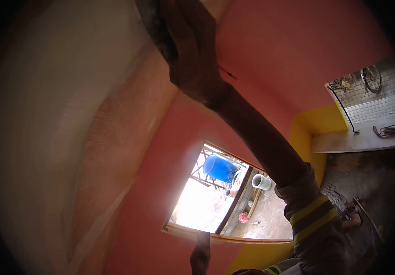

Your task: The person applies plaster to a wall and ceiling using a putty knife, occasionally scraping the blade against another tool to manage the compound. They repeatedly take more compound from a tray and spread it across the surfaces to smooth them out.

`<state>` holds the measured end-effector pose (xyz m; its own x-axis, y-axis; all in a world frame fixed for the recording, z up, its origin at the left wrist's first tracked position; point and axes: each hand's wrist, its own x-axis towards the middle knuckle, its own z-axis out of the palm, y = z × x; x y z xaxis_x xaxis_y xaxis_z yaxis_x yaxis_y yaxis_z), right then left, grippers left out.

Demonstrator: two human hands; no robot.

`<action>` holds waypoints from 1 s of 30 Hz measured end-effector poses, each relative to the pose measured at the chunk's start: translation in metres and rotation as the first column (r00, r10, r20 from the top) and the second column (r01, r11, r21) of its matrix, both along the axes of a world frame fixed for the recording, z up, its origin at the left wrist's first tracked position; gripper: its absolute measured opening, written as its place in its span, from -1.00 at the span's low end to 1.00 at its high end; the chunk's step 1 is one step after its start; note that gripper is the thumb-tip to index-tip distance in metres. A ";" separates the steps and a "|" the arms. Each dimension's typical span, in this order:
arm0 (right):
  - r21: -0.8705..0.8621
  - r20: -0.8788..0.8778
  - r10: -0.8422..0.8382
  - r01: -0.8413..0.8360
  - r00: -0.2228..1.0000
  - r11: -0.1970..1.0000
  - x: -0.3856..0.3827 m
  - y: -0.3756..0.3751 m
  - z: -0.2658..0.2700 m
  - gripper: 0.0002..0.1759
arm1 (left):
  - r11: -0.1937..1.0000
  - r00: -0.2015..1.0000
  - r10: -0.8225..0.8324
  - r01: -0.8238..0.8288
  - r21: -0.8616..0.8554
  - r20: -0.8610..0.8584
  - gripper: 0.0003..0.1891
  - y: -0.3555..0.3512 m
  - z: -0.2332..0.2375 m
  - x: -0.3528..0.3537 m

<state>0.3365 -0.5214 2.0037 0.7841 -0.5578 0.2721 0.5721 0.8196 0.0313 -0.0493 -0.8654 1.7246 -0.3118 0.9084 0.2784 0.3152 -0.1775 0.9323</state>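
Note:
My right hand [197,68] is raised at the top centre, its fingers wrapped round a dark, long tool [157,27]. The tool lies beside the pale, smeared surface [37,110] on the left; whether they touch is unclear. Rough pinkish patches show through the pale coating. Low in the view, my left hand [200,260] is dark and closed, near the lower frame of the bright opening. Whatever it may hold cannot be made out. A striped sleeve covers my right forearm near the elbow.
Red wall [261,59] surrounds an opening [227,239]; through it show a blue barrel [219,168] and a pale bucket [261,182]. At right, a mesh window [367,103] has a ledge [344,143] with a dark object. Rubble [337,195] lies on the floor at lower right.

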 end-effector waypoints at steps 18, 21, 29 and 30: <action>0.058 0.027 -0.205 0.203 0.978 0.977 0.050 -0.015 -0.015 -0.42 | 0.960 0.949 -0.279 0.274 0.053 0.148 -0.56 0.017 -0.011 -0.022; -0.031 0.051 -0.105 0.107 0.993 0.994 0.018 -0.015 -0.019 -0.43 | 0.912 0.898 -0.409 0.407 0.050 0.164 -0.56 0.020 -0.013 -0.041; -0.202 0.368 0.161 -0.090 0.916 0.975 -0.037 -0.013 -0.078 -0.36 | 0.948 0.907 0.138 -0.237 -0.212 -0.399 -0.56 0.012 0.008 0.001; -0.225 0.383 0.189 -0.107 0.904 0.969 -0.028 -0.023 -0.081 -0.36 | 0.963 0.939 0.130 -0.196 -0.187 -0.317 -0.56 0.014 0.007 0.003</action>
